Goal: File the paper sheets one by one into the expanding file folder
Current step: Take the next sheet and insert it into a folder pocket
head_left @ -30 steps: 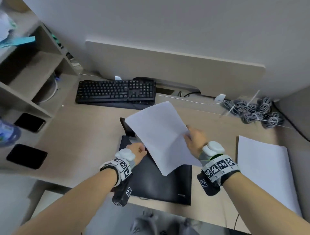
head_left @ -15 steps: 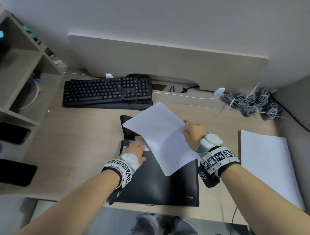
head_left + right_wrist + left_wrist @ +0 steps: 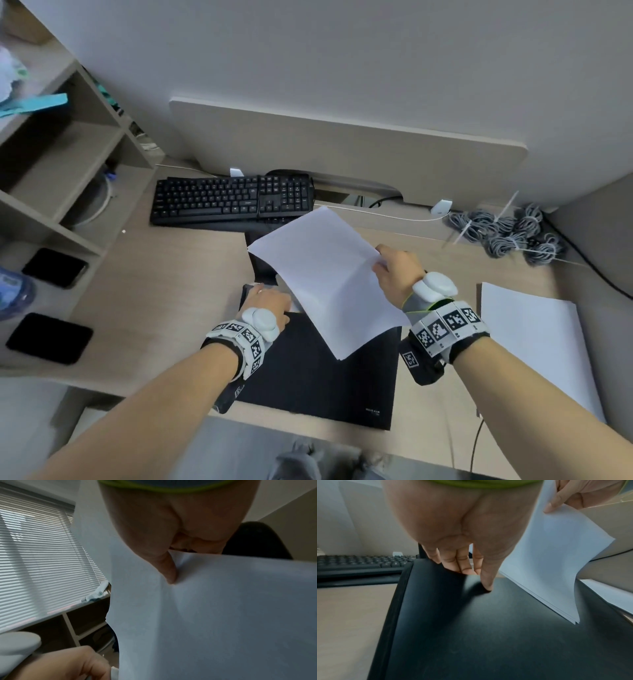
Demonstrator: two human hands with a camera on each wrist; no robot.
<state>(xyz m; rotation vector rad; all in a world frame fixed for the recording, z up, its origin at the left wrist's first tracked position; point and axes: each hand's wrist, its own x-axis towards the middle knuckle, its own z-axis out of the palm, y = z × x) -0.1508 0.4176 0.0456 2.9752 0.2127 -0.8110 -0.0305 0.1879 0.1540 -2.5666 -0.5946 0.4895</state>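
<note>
A black expanding file folder lies flat on the desk in front of me. My left hand is at its far left edge: the fingers hook over the cover's edge and the thumb presses on the cover. My right hand pinches white paper by its right edge and holds it tilted above the folder's far end. In the left wrist view the paper shows more than one layer at its lower edge. The thumb dents the paper. The folder's pockets are hidden.
A stack of white sheets lies on the desk to the right. A black keyboard sits behind the folder, and coiled grey cables lie at the back right. Two dark phones rest by the shelf unit on the left.
My left hand has slid forward from the folder's left side to its far edge and hooked over it. The right hand still holds the paper above the folder, nearly unmoved.
</note>
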